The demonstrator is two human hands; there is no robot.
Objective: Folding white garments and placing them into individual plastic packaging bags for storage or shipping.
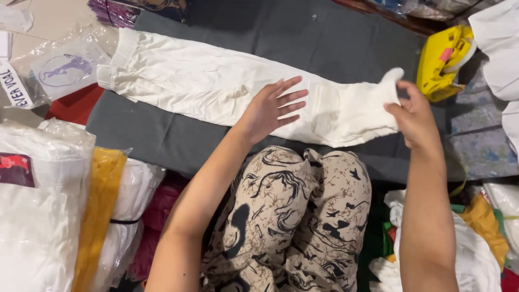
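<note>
Far off to the left of both hands there's a stack of bagged clothes (43, 205), white stuff in clear plastic with a yellow bundle (100, 211) squeezed in between. Up and left of the left hand lies an empty clear bag (65, 67) with a purple figure printed on it.

Then the main thing: white trousers (205, 86) laid out flat on a grey cloth (162, 138), waistband end well away to the left of the left hand, leg end over by the right hand. They run pretty much straight across in front of the person, a bit wrinkled.

The left hand (270, 108) is open, fingers spread, palm down on the middle of the trousers or just above them, can't tell if it's actually pressing. Below the hands are the person's knees in beige patterned pants (292, 216).

The right hand (413, 116) is closed on the leg end, pinching the hem between thumb and fingers and lifting it slightly off the cloth.

Just up and right of the right hand sits a yellow tape dispenser (443, 59), close but not touching. Further right there's more white fabric (500, 48), and down beside the right forearm a messy pile of white and coloured clothes (476, 254).
</note>
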